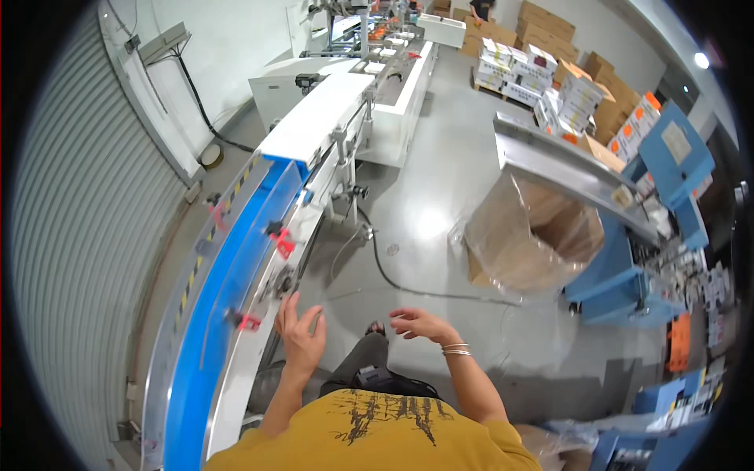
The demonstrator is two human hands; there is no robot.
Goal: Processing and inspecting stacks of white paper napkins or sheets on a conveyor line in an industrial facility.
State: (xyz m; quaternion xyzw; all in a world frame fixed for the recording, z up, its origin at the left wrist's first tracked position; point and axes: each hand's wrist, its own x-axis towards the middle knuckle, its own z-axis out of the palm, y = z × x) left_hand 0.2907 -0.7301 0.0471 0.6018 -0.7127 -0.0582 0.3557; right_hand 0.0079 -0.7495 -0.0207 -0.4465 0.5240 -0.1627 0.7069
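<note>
My left hand [301,336] hovers beside the edge of a conveyor with a blue belt [206,337]. Its fingers are apart and nothing is in them. A dark round knob [284,280] on the conveyor's side lies just beyond my fingertips; whether they touch the frame, I cannot tell. Red clamps with black knobs, one [280,240] farther along and one [243,320] nearer, hold a clear side guard on the conveyor. Over the floor in front of me is my right hand [420,323], fingers loosely curved and apart, holding nothing. Bangles circle that wrist.
A carton lined with a clear plastic bag [534,235] stands to the right, under a metal chute [565,169]. Blue machinery [620,275] is beside it. A black cable [424,292] crosses the floor. Stacked boxes [510,67] and another person [482,9] are at the back.
</note>
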